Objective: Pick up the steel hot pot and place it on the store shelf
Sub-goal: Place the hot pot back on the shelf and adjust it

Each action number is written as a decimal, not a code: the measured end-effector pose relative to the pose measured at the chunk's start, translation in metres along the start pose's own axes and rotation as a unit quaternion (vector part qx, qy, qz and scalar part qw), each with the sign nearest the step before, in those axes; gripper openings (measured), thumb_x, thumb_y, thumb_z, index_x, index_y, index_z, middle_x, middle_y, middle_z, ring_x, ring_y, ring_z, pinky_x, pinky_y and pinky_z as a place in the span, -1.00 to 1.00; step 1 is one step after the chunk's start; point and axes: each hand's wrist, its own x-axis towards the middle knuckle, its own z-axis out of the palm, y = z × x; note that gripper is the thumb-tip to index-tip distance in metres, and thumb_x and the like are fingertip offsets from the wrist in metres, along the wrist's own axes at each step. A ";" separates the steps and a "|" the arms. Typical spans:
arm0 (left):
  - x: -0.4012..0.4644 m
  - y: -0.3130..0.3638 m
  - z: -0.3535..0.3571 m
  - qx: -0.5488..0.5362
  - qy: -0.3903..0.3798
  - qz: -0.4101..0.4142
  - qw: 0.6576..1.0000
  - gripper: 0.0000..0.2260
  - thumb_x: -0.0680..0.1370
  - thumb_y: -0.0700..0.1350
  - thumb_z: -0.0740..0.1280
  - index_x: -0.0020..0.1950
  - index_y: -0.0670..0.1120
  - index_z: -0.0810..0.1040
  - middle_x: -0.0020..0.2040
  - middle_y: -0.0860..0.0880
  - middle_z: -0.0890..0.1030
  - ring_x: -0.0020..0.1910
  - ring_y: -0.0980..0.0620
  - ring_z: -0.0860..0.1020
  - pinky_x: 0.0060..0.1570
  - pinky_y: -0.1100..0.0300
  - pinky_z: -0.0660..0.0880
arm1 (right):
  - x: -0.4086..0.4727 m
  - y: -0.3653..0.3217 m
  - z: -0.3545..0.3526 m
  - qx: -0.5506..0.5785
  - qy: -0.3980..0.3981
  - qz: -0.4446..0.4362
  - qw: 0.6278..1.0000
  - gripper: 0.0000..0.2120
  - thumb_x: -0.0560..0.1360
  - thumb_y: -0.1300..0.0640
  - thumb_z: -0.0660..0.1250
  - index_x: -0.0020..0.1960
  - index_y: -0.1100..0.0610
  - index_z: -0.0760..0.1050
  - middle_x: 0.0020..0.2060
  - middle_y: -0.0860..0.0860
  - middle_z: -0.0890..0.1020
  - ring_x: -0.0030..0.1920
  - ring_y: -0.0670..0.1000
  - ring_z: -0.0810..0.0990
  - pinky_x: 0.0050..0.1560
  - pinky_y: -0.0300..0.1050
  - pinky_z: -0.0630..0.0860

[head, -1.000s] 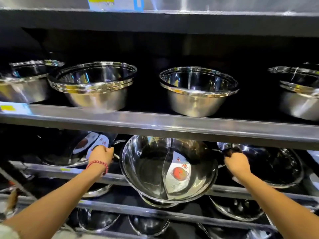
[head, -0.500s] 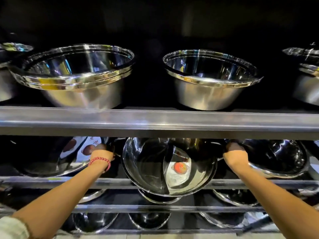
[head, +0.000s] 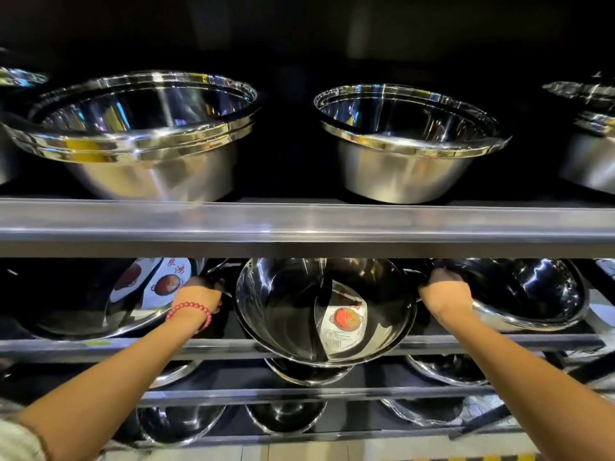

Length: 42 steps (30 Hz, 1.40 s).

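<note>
The steel hot pot is a shiny round pan with a curved divider and a paper label with a red picture inside. It leans tilted toward me on the second shelf, under the upper shelf's front rail. My left hand, with a red bead bracelet at the wrist, is closed on the pot's left handle. My right hand is closed on its right handle. The fingertips of both hands are hidden in the dark behind the handles.
Similar hot pots lean left and right of it, close to my hands. The upper shelf carries steel basins. Lower shelves hold more steel pans.
The pot has gone further back under the upper shelf rail, both hands going with it. The view has moved closer to the shelves.
</note>
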 end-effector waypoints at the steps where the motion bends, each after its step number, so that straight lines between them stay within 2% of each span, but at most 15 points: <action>1: -0.006 0.002 -0.001 0.011 -0.010 0.018 1.000 -0.68 0.56 -0.09 0.26 -0.34 -0.22 0.51 -0.38 -0.17 0.57 -0.37 -0.11 0.56 -0.08 -0.03 0.60 | -0.005 0.001 0.001 0.006 0.005 -0.005 1.000 -0.75 0.52 0.20 0.23 0.08 0.35 0.51 0.02 0.29 0.64 0.06 0.26 0.60 -0.10 -0.07 0.46; 3: -0.017 0.000 0.000 0.058 -0.030 0.039 0.997 -0.64 0.56 -0.06 0.25 -0.38 -0.21 0.47 -0.43 -0.10 0.56 -0.43 -0.06 0.56 -0.22 0.11 0.55 | -0.014 0.004 0.004 0.014 0.021 -0.014 1.000 -0.67 0.53 0.15 0.22 0.17 0.38 0.43 -0.03 0.30 0.64 0.01 0.27 0.61 -0.15 -0.08 0.41; 5: -0.026 -0.003 0.002 0.077 -0.054 0.060 0.994 -0.63 0.55 -0.01 0.26 -0.37 -0.20 0.49 -0.45 -0.10 0.58 -0.44 -0.08 0.58 -0.14 0.09 0.59 | -0.024 0.006 0.006 0.015 0.031 -0.026 0.999 -0.62 0.54 0.12 0.20 0.22 0.40 0.37 -0.19 0.22 0.61 -0.18 0.21 0.58 -0.25 -0.13 0.35; 6: -0.031 -0.004 0.003 0.076 -0.062 0.065 0.993 -0.64 0.55 0.00 0.26 -0.38 -0.18 0.47 -0.46 -0.11 0.58 -0.44 -0.09 0.58 -0.07 0.03 0.60 | -0.029 0.007 0.005 0.021 0.038 -0.037 0.998 -0.66 0.55 0.12 0.20 0.17 0.38 0.39 -0.29 0.15 0.56 -0.32 0.13 0.50 -0.31 -0.15 0.31; 8: -0.035 -0.007 0.004 0.072 -0.070 0.067 0.993 -0.65 0.55 -0.02 0.27 -0.40 -0.14 0.42 -0.48 -0.10 0.56 -0.48 -0.08 0.55 -0.02 -0.01 0.61 | -0.036 0.010 0.005 0.038 0.038 -0.048 0.997 -0.78 0.55 0.09 0.20 -0.16 0.24 0.44 -0.41 0.07 0.49 -0.46 -0.02 0.32 -0.38 -0.15 0.24; 10: -0.038 -0.007 0.004 0.064 -0.073 0.074 0.992 -0.63 0.54 -0.06 0.29 -0.45 -0.12 0.39 -0.55 -0.05 0.54 -0.52 -0.04 0.53 -0.03 0.00 0.60 | -0.040 0.015 0.005 0.047 0.010 -0.056 0.997 -0.63 0.53 0.06 0.22 -0.42 0.15 0.37 -0.53 0.02 0.44 -0.49 -0.04 0.34 -0.44 -0.17 0.23; 13: -0.041 -0.005 0.006 0.071 -0.072 0.083 0.991 -0.61 0.54 -0.13 0.29 -0.50 -0.11 0.38 -0.65 0.01 0.49 -0.55 0.01 0.51 -0.11 0.09 0.57 | -0.043 0.017 0.007 0.108 -0.064 -0.057 0.990 -0.58 0.52 0.09 0.25 -0.51 0.13 0.37 -0.65 -0.05 0.47 -0.54 -0.08 0.47 -0.45 -0.22 0.30; 17: -0.040 0.000 0.011 0.090 -0.065 0.087 0.990 -0.59 0.56 -0.14 0.26 -0.51 -0.12 0.39 -0.76 0.05 0.44 -0.54 0.06 0.52 -0.28 0.24 0.43 | -0.043 0.016 0.009 0.235 -0.110 -0.015 0.966 -0.67 0.53 0.22 0.26 -0.42 0.17 0.46 -0.52 0.03 0.55 -0.52 -0.06 0.48 -0.50 -0.28 0.37; 21: -0.039 0.008 0.017 0.098 -0.042 0.100 0.989 -0.55 0.57 -0.12 0.24 -0.54 -0.14 0.41 -0.71 0.03 0.46 -0.49 0.05 0.53 -0.37 0.26 0.33 | -0.031 0.017 0.013 0.271 -0.120 0.017 0.955 -0.70 0.53 0.27 0.25 -0.38 0.21 0.47 -0.47 0.09 0.56 -0.49 -0.02 0.47 -0.50 -0.24 0.39; 27: -0.033 0.016 0.031 0.075 -0.037 0.085 0.993 -0.66 0.56 -0.18 0.22 -0.42 -0.18 0.46 -0.49 -0.06 0.51 -0.49 0.05 0.50 -0.39 0.23 0.39 | -0.011 0.018 0.020 0.293 -0.123 0.037 0.948 -0.73 0.54 0.26 0.26 -0.34 0.23 0.44 -0.45 0.11 0.51 -0.48 0.00 0.45 -0.51 -0.24 0.39; 31: -0.024 0.018 0.035 0.025 -0.044 0.061 0.997 -0.80 0.52 -0.23 0.22 -0.31 -0.21 0.49 -0.41 -0.13 0.56 -0.40 -0.09 0.56 -0.15 0.02 0.60 | 0.003 0.015 0.026 0.309 -0.116 0.043 0.943 -0.72 0.54 0.26 0.26 -0.35 0.22 0.43 -0.45 0.12 0.51 -0.47 0.02 0.46 -0.46 -0.19 0.38; 35: -0.013 0.014 0.039 0.005 -0.043 0.019 0.999 -0.78 0.51 -0.24 0.22 -0.32 -0.22 0.51 -0.38 -0.15 0.60 -0.28 -0.16 0.62 -0.07 -0.02 0.59 | 0.014 0.012 0.033 0.320 -0.118 0.056 0.938 -0.70 0.55 0.25 0.25 -0.37 0.20 0.41 -0.44 0.10 0.51 -0.45 0.00 0.47 -0.49 -0.24 0.38; 37: -0.002 0.008 0.045 -0.012 -0.070 -0.025 0.997 -0.74 0.54 -0.24 0.20 -0.36 -0.19 0.47 -0.54 -0.05 0.58 -0.40 -0.06 0.61 -0.18 0.06 0.57 | 0.019 0.013 0.039 0.328 -0.116 0.063 0.935 -0.70 0.54 0.22 0.26 -0.37 0.20 0.43 -0.43 0.10 0.52 -0.44 0.00 0.48 -0.46 -0.23 0.38; 39: 0.000 0.007 0.049 -0.029 -0.089 -0.050 0.994 -0.70 0.57 -0.24 0.18 -0.37 -0.15 0.39 -0.68 0.04 0.49 -0.51 0.02 0.49 -0.35 0.19 0.40 | 0.023 0.013 0.046 0.331 -0.114 0.069 0.934 -0.69 0.54 0.20 0.28 -0.38 0.20 0.42 -0.43 0.11 0.53 -0.44 0.01 0.48 -0.44 -0.21 0.39; 42: -0.005 0.013 0.053 -0.024 -0.053 -0.027 0.998 -0.73 0.55 -0.21 0.22 -0.36 -0.17 0.43 -0.47 -0.07 0.55 -0.34 -0.11 0.54 -0.27 0.16 0.46 | 0.028 0.013 0.054 0.329 -0.102 0.068 0.936 -0.67 0.54 0.17 0.28 -0.39 0.21 0.42 -0.45 0.11 0.52 -0.46 0.02 0.48 -0.43 -0.19 0.42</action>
